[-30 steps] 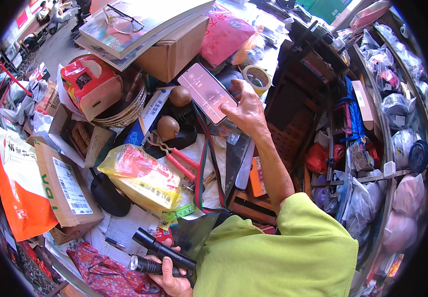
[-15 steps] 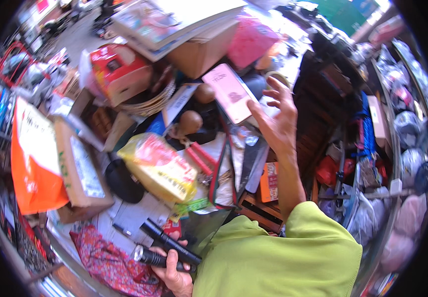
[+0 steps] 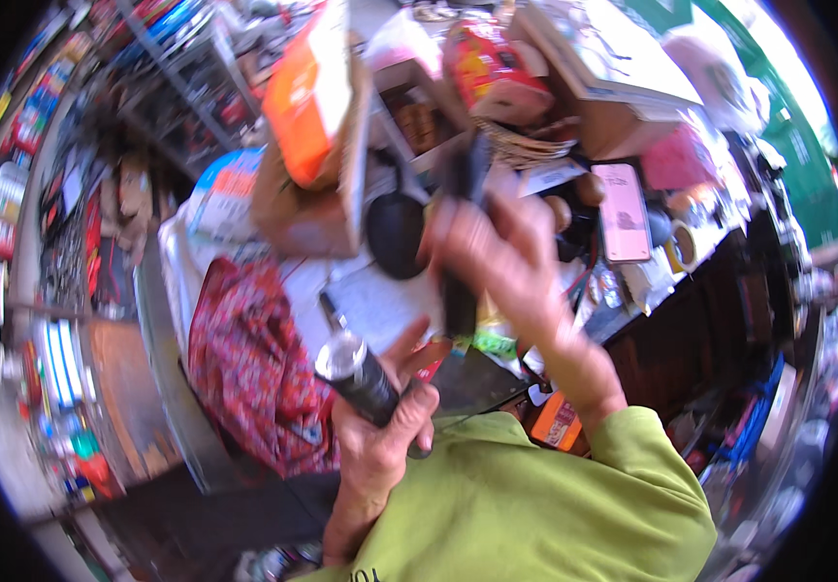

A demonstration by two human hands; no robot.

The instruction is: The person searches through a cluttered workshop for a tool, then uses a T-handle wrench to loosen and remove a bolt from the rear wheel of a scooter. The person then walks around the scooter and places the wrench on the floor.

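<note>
In my left hand (image 3: 380, 436), the fingers are wrapped round a short black flashlight (image 3: 366, 383), its silver head tilted up and left. My right hand (image 3: 511, 262) is smeared by motion over the middle of the table. Its fingers are round a long black flashlight (image 3: 460, 301), which stands roughly upright in the view; its ends are blurred. Close to the right hand is a round black disc-like thing (image 3: 396, 236). A small dark penlight-like stick (image 3: 332, 310) lies on white paper beyond the left hand. A red patterned cloth (image 3: 254, 378) lies left of that hand.
A pink phone (image 3: 623, 213) lies at the right of the cluttered table. Further back stand an open cardboard box (image 3: 312, 209) with an orange bag (image 3: 307, 107), a red carton (image 3: 497, 68) and a stack with a white board (image 3: 613, 53). Shelves of goods line the left.
My view has swung left. The right hand has come from beside the phone to the middle and taken the long flashlight out of my left hand, which keeps the short one.
</note>
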